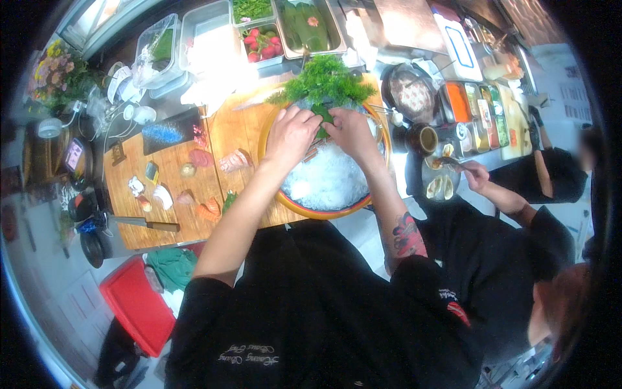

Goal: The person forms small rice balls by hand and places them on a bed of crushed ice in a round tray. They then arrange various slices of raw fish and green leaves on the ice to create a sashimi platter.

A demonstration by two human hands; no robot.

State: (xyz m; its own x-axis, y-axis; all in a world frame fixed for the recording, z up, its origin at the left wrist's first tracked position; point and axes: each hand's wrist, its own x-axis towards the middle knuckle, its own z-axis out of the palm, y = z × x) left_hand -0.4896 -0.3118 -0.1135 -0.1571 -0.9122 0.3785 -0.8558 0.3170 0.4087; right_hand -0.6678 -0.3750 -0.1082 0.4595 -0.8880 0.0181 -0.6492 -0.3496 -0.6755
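Observation:
A round bowl with an orange-yellow rim stands before me, filled with crushed ice. Both my hands reach over its far part. My left hand and my right hand are closed with their fingertips close together around a dark green leaf. Just beyond the fingers, feathery green foliage rises at the bowl's far edge. Thin brown sticks lie on the ice by my wrists. My fingers partly hide the leaf.
The wooden board at left carries pieces of raw fish and a knife. Tubs of radishes and green leaves stand behind. At right, a co-worker's hand holds a utensil over a plate, near containers of coloured ingredients.

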